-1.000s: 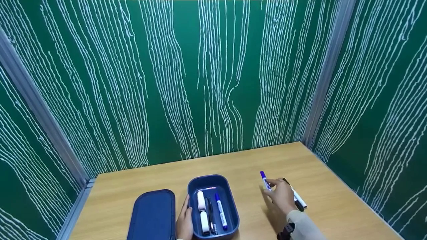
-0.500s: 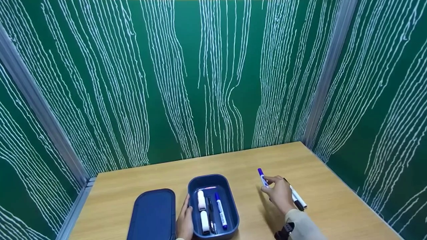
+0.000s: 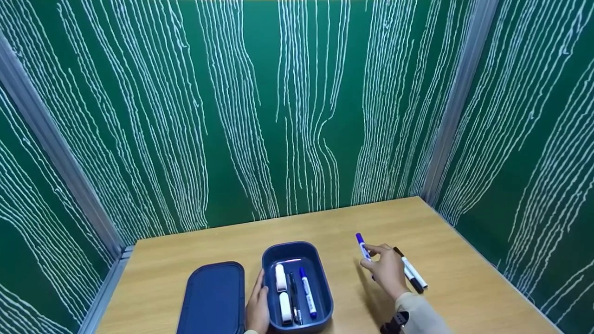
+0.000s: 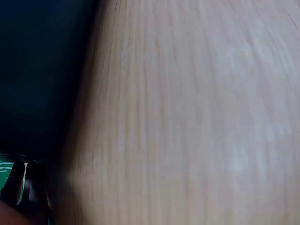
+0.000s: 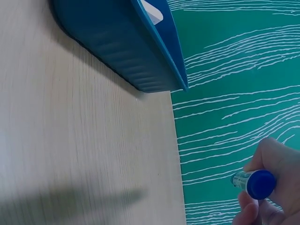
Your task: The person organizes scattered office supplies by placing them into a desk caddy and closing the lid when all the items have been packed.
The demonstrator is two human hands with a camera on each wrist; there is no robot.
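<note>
My right hand [image 3: 389, 271] pinches a whiteboard marker [image 3: 362, 246] with a blue cap between thumb and fingers, above the table to the right of the box. In the right wrist view the marker [image 5: 260, 184] shows its blue end. My left hand [image 3: 258, 308] rests along the outer left side of a dark blue open box [image 3: 297, 251], fingers fairly straight. Inside lie two white rounded pieces [image 3: 285, 307], a black pen [image 3: 293, 297] and another blue-capped marker [image 3: 307, 293]. The left wrist view shows mostly tabletop, with dark fingers [image 4: 33, 190] at its lower left corner.
A flat dark blue lid [image 3: 213, 297] lies left of the box. Black-and-white markers [image 3: 414, 271] lie just right of my right hand. Green panels [image 3: 315, 116] with white wavy lines stand around the wooden table [image 3: 222, 246].
My right hand has moved slightly left and a little away from me with the blue-capped marker, baring more of the black-and-white markers. My left hand and the box stay put.
</note>
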